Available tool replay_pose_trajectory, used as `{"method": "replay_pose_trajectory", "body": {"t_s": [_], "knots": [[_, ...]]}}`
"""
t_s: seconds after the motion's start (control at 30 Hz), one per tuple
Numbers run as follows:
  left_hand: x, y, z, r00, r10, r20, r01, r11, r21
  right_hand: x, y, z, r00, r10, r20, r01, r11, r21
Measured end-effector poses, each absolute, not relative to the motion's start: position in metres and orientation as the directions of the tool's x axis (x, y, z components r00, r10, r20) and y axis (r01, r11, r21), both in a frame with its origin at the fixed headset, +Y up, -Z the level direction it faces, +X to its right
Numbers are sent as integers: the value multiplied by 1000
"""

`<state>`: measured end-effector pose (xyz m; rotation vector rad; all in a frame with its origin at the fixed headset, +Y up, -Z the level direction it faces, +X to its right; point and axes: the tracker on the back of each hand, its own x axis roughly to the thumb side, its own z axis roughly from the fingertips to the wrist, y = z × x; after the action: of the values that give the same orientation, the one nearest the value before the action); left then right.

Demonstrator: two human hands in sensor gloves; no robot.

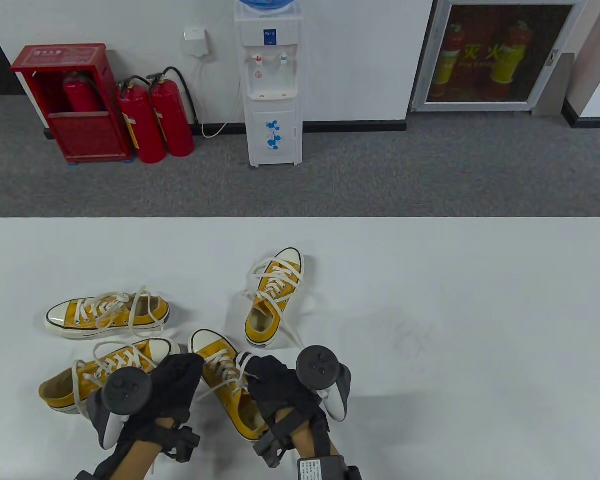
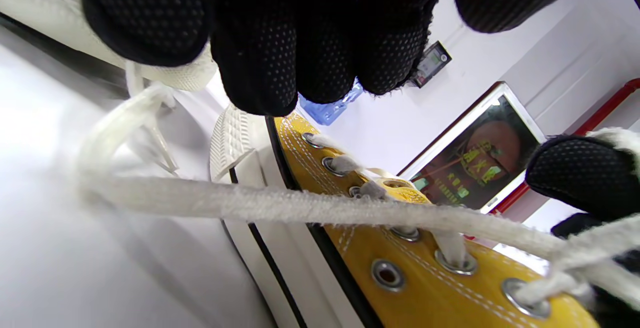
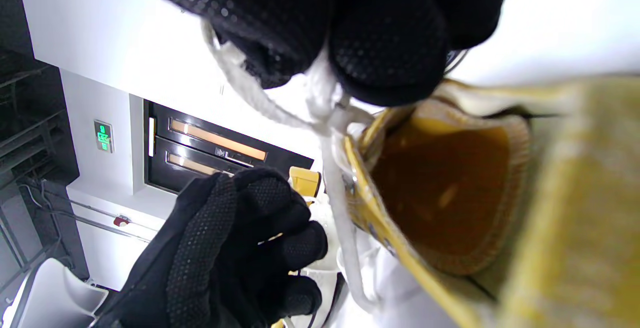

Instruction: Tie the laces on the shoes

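White surface (image 1: 430,280) fills the lower half of my table view, with grey carpet, red fire extinguishers (image 1: 155,117) and a water dispenser (image 1: 272,85) along the wall behind it. Four yellow canvas shoes lie on it. The near shoe (image 1: 230,390) sits between my hands, toe pointing away from me and slightly left. My left hand (image 1: 177,385) hovers over its left side, fingers curled; in the left wrist view I cannot tell whether those fingertips (image 2: 260,67) pinch anything, though a white lace (image 2: 310,208) runs taut across beneath them. My right hand (image 1: 272,382) is at the shoe's upper eyelets, and its grip is closed on the lace (image 3: 325,92): the right wrist view shows thumb and fingers pinching the strands just above the shoe's opening. A second shoe (image 1: 275,297) stands farther back, laces loose. A third shoe (image 1: 107,314) lies to the left on its sole, toe leftward. The fourth shoe (image 1: 105,372) lies beside my left hand, partly hidden by it.
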<state>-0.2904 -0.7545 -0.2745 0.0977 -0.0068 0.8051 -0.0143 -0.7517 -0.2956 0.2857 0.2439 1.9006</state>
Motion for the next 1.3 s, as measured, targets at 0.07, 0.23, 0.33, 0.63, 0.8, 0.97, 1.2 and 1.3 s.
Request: {"method": "replay_pose_trajectory", "body": {"t_s": [0.07, 0.23, 0.33, 0.63, 0.8, 0.97, 1.2, 1.3], "knots": [[-290, -754, -274, 689, 723, 48, -724, 685, 82, -14, -752, -296, -325, 942, 79, -892, -334, 305], [-288, -755, -275, 661, 748, 68, -751, 658, 53, -14, -749, -295, -333, 938, 99, -887, -348, 305], [-285, -756, -275, 621, 779, 89, -782, 623, 14, -14, -746, -294, -366, 921, 132, -867, -389, 311], [-270, -755, -272, 506, 852, 134, -845, 520, -121, -30, -741, -285, -518, 800, 302, -737, -597, 318], [-264, -758, -272, 520, 841, 149, -825, 540, -169, -36, -739, -281, -564, 741, 365, -688, -666, 289], [-261, -758, -272, 553, 820, 148, -809, 571, -141, -39, -738, -279, -599, 699, 392, -653, -709, 266], [-264, -754, -272, 614, 776, 145, -777, 627, -66, -40, -738, -279, -603, 695, 392, -647, -713, 270], [-273, -753, -274, 650, 752, 111, -755, 655, -18, -35, -738, -282, -582, 728, 362, -672, -682, 289]]}}
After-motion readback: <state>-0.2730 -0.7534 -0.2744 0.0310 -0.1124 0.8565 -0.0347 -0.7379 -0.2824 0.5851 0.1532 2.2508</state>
